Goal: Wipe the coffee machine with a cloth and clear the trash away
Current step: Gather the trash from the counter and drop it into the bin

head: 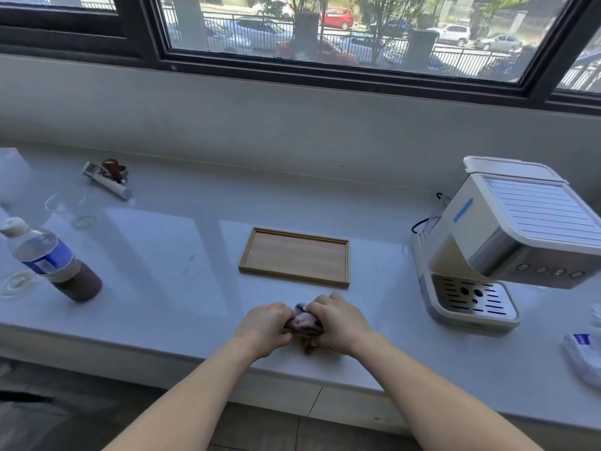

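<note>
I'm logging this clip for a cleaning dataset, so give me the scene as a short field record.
setting: white counter under a window
hands: left hand and right hand both grip a bunched cloth
coffee machine: right side, untouched
wooden tray: centre, nothing on it
plastic bottle: left, dark liquid at bottom
portafilter: far left
wrapper: right edge

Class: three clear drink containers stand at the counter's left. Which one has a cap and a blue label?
The plastic bottle, nearest the counter's front edge. The two glasses are open-topped, unlabelled and look empty.
</note>
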The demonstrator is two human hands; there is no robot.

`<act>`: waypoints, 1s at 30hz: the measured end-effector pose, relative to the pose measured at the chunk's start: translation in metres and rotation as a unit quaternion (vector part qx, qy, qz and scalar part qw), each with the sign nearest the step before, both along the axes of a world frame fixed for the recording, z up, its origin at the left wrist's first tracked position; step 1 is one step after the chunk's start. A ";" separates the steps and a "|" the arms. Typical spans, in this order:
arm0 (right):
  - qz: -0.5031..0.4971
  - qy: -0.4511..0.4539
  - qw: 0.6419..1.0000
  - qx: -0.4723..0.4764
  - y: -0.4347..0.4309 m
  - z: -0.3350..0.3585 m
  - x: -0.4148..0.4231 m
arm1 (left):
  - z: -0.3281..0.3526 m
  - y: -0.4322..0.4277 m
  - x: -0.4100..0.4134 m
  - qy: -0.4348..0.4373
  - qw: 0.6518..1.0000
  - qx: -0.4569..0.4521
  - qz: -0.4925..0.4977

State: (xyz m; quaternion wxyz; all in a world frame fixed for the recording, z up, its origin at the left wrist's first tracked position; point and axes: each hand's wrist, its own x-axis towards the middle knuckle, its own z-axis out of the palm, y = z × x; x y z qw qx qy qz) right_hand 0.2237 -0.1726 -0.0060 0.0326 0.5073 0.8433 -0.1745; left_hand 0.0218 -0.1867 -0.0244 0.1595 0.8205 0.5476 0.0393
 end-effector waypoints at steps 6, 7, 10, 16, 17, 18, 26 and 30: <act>-0.003 0.004 1.000 -0.003 -0.005 -0.014 0.001 | -0.011 -0.002 0.000 0.008 1.000 -0.010 0.003; -0.005 0.009 1.000 0.000 -0.006 -0.016 0.002 | -0.011 -0.003 0.001 0.009 1.000 -0.009 0.004; -0.016 0.027 0.999 0.008 -0.011 -0.022 0.003 | -0.011 -0.005 0.002 0.016 1.000 -0.010 0.006; -0.024 0.040 0.999 0.001 -0.014 -0.022 0.004 | -0.009 -0.010 0.006 0.016 1.000 -0.016 0.021; -0.025 0.040 0.999 -0.003 -0.014 -0.021 0.005 | -0.008 -0.011 0.006 0.008 0.999 -0.022 0.030; -0.028 0.042 0.999 -0.005 -0.015 -0.020 0.006 | -0.006 -0.011 0.006 -0.002 0.999 -0.028 0.038; -0.069 0.078 0.994 -0.033 -0.022 -0.011 0.018 | 0.010 -0.018 0.017 -0.037 0.996 -0.020 0.077; -0.084 0.087 0.992 -0.024 -0.026 0.003 0.029 | 0.027 -0.018 0.031 0.004 0.998 0.034 0.054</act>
